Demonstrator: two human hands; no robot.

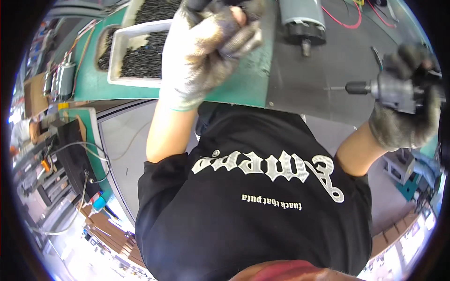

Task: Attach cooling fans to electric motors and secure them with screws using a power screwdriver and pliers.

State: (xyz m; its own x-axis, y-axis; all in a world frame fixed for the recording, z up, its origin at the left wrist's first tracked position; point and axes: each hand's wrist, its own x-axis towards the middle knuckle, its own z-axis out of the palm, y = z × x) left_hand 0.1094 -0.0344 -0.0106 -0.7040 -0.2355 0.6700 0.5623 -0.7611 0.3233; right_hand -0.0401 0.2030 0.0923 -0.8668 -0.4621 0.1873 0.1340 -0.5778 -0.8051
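Note:
My left hand (211, 51), in a grey-white work glove with dark, worn fingertips, is raised over the near edge of the bench. Its fingers are curled together, with one bare fingertip poking out. Whatever they may hold is hidden at the top edge of the view. At the far right, my right hand (405, 122), gloved too, is closed around a power screwdriver (396, 91). The tool lies level, its dark chuck and thin bit pointing left above the dark mat. Motion slightly blurs this hand's fingers. Beside my left hand stands a white tray (114, 61) of small black screw-like pieces.
A grey cylindrical motor (303, 16) with a black end and a shaft stands at the back, between my hands. Red wires (349, 24) curve beside it. Another silver motor (66, 79) is at the bench's left end. The green bench mat (243, 86) meets a dark mat (309, 89).

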